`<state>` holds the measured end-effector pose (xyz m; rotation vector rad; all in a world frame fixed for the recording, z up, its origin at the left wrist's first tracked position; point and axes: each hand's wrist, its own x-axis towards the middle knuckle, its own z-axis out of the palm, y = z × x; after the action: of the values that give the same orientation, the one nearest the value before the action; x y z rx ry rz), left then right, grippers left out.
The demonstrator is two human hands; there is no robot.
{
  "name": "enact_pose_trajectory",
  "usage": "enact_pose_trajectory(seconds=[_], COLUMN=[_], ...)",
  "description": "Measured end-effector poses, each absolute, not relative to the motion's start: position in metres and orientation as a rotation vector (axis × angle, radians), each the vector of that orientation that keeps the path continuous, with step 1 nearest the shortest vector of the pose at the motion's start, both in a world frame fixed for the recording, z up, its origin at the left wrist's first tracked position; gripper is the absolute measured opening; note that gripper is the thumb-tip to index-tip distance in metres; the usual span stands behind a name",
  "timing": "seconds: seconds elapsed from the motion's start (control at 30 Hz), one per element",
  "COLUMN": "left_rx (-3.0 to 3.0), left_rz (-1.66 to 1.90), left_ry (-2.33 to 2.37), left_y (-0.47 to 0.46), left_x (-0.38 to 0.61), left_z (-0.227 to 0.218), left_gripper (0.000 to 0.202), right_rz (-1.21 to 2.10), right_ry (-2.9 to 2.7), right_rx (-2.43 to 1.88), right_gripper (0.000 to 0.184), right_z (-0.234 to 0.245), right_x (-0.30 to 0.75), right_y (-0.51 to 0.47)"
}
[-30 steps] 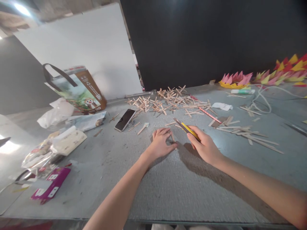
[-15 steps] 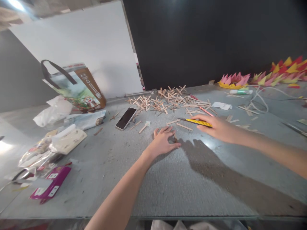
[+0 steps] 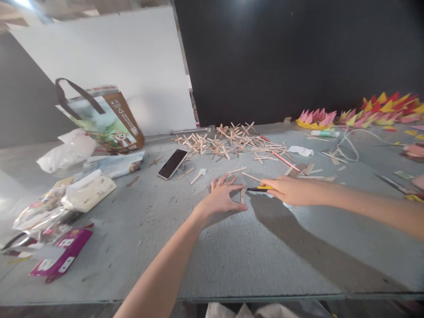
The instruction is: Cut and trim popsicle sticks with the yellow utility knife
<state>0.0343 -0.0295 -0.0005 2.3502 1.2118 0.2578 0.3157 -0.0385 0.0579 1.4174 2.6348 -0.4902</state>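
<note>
My left hand rests on the grey table, its thumb and forefinger closed on the two ends of a short wooden stick. In my right hand is a yellow and black utility knife, partly covered by the fingers. The knife's dark tip points left, close beside the stick; whether they touch I cannot tell. Two loose wooden sticks lie just beyond my hands. Farther back spreads a heap of crossed wooden sticks.
A phone lies left of the heap. A printed bag, plastic packaging and a purple packet occupy the left side. To the right are a red-striped pencil, a glue stick, a white cable and paper petal crowns.
My right hand has moved down and left, bringing the knife tip beside the stick. My left hand stays nearly in place on the stick. The view has shifted slightly.
</note>
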Motion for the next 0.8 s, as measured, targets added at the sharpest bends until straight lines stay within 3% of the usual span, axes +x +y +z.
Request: enact_pose_trajectory(seconds=[0.27,0.8], left_rx=[2.331,2.342], left_rz=[0.257,0.314], left_ry=[1.214,1.210], left_y=[-0.030,-0.030], left_x=[0.035,0.033], left_z=[0.000,-0.005], left_gripper=[0.090,0.087], right_rz=[-0.393,-0.307], right_ry=[2.770,2.790], right_rx=[1.278,1.249], right_gripper=[0.041,0.038], right_z=[0.066,0.060], right_x=[0.308,0.304], right_y=[-0.028,-0.028])
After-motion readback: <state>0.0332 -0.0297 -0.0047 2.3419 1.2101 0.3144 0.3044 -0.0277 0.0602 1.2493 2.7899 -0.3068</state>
